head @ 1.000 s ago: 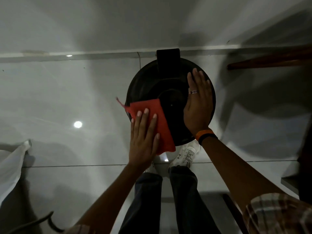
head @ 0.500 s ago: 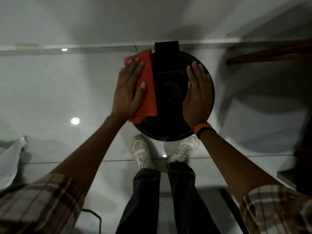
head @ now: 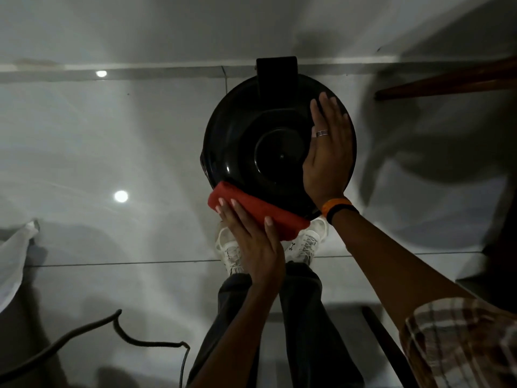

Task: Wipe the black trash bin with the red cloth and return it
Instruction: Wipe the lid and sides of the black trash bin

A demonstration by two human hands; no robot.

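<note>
Now left hand [head: 251,242] presses folded red cloth [head: 257,208] flat-fingered on round black plastic trash bin [head: 237,135] rim; right hand [head: 327,158], flat, steadies. Overhanging cloth could slip off.

Left of bin: glossy grey tiled floor [head: 112,152] beside the round black plastic trash bin [head: 240,141], free passage.
Behind: white wall [head: 167,29] right at the hinge, tight.
Right: brown wooden bar [head: 447,82] juts in near the rim.
Near side: white sneakers [head: 305,245] under the rim.
Lower left: dark cable [head: 134,338] on the floor, well apart.

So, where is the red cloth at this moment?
In the head view, the folded red cloth lies on the near left rim of the round black trash bin, pressed by the left hand.
</note>
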